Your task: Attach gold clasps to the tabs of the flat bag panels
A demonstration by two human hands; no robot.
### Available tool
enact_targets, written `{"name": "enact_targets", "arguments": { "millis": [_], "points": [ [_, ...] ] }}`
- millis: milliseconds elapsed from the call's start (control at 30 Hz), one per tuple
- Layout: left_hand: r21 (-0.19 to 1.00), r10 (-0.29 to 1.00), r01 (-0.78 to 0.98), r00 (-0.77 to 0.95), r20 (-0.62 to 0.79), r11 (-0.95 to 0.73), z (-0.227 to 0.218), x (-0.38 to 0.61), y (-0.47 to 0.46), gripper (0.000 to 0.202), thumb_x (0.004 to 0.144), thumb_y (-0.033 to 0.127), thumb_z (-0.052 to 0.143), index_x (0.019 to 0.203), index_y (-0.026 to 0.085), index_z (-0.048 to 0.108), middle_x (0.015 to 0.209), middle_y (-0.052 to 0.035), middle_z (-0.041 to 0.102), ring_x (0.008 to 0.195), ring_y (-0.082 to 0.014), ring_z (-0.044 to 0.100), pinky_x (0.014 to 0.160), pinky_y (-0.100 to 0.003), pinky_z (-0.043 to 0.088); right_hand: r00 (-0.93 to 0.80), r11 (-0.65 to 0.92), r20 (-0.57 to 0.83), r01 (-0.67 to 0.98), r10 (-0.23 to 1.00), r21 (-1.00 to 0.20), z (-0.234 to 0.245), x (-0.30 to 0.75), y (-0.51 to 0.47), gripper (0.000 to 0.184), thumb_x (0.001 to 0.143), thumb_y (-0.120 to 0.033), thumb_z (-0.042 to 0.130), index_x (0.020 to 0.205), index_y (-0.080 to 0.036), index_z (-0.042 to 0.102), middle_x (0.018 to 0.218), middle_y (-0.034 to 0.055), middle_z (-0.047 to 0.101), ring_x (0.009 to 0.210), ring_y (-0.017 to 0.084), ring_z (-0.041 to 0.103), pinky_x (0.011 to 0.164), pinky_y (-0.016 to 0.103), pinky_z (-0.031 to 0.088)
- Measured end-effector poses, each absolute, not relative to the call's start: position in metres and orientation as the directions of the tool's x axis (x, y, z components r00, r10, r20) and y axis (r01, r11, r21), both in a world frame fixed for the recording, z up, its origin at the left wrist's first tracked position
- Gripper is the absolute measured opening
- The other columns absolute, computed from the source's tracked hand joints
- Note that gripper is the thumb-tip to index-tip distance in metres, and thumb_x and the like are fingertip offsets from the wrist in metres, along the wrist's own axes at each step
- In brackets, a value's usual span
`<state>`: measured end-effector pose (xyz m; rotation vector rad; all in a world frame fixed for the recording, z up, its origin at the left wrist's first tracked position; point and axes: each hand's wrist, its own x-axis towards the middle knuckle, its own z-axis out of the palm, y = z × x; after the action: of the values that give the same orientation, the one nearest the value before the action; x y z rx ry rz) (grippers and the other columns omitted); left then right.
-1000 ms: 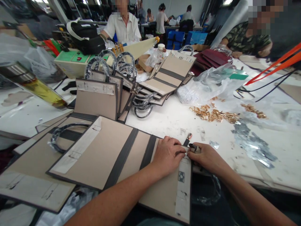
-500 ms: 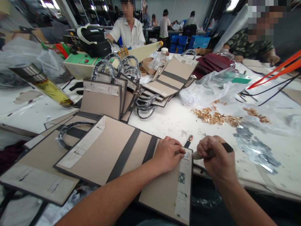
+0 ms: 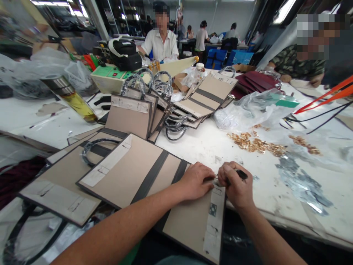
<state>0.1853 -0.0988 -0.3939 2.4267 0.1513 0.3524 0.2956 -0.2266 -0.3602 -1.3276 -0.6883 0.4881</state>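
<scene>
Head view: the unfolded bag (image 3: 162,175) is laid over the table (image 3: 198,143) edge, pressed by the bent left hand (image 3: 197,180); whether anything is pinched there cannot be told. A dark tool (image 3: 242,174) is gripped in the curled right hand (image 3: 235,184); should it slip, the left could be jabbed. Gold fittings (image 3: 255,144) are heaped beyond.

There are two bare hands: one left hand (image 3: 197,181) and one right hand (image 3: 236,182). They come with one dark-ended tool (image 3: 242,173) and one opened bag panel (image 3: 127,169) crossed by two dark bands (image 3: 150,176). The table side has one bottle (image 3: 78,105), one white-capped jar (image 3: 200,67), one green-topped machine (image 3: 104,85) and one black bag (image 3: 128,60). Gold pieces (image 3: 257,144) number in the dozens; silver plates (image 3: 300,176) and wrapped handles (image 3: 172,125) overlap too much to count.
</scene>
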Motion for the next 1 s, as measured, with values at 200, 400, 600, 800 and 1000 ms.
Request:
{"name": "enact_targets", "arguments": {
  "millis": [200,400,600,800,1000],
  "points": [
    [0.529,0.1,-0.05,0.963,0.251,-0.847,-0.394,0.171,-0.097,0.032,0.099,0.03,0.065,0.129,0.022,0.071,0.139,-0.0049,0.07,0.13,-0.0282,0.057,0.115,-0.047,0.043,0.657,0.118,0.202,0.17,0.726,-0.978,-0.354,0.301,-0.228,0.044,0.094,-0.052,0.062,0.063,-0.025,0.045,0.057,-0.0013,0.049,0.053,0.015,0.044,0.05,0.03,0.037],
    [0.481,0.079,-0.062,0.96,0.267,-0.874,-0.395,0.167,-0.098,0.031,0.101,0.032,0.061,0.129,0.023,0.07,0.139,-0.0065,0.07,0.137,-0.0279,0.055,0.121,-0.047,0.037,0.626,0.054,0.177,0.211,0.759,-0.976,-0.343,0.301,-0.217,0.043,0.094,-0.052,0.062,0.063,-0.026,0.046,0.054,-0.002,0.047,0.049,0.014,0.042,0.048,0.03,0.036],
    [0.52,0.084,-0.072,0.959,0.27,-0.851,-0.395,0.169,-0.095,0.022,0.096,0.027,0.065,0.115,0.023,0.074,0.129,-0.0048,0.074,0.132,-0.027,0.059,0.12,-0.046,0.038,0.529,0.03,0.139,0.21,0.837,-0.977,-0.339,0.297,-0.208,0.045,0.091,-0.05,0.065,0.059,-0.025,0.046,0.053,-0.0015,0.048,0.052,0.014,0.043,0.051,0.03,0.038],
    [0.516,0.085,-0.072,0.958,0.273,-0.853,-0.396,0.169,-0.096,0.03,0.097,0.03,0.064,0.126,0.024,0.071,0.137,-0.0058,0.071,0.137,-0.0281,0.055,0.121,-0.048,0.037,0.571,0.084,0.172,0.177,0.803,-0.981,-0.35,0.301,-0.214,0.045,0.092,-0.053,0.063,0.062,-0.026,0.044,0.055,-0.0014,0.047,0.051,0.015,0.043,0.049,0.03,0.037],
    [0.531,0.103,-0.053,0.96,0.26,-0.846,-0.396,0.169,-0.096,0.033,0.098,0.031,0.066,0.13,0.024,0.071,0.139,-0.0057,0.071,0.138,-0.0273,0.056,0.121,-0.047,0.038,0.605,0.167,0.204,0.118,0.77,-0.979,-0.34,0.299,-0.22,0.041,0.092,-0.047,0.066,0.062,-0.026,0.047,0.054,-0.0027,0.044,0.049,0.014,0.042,0.047,0.031,0.036]
  ]
}}
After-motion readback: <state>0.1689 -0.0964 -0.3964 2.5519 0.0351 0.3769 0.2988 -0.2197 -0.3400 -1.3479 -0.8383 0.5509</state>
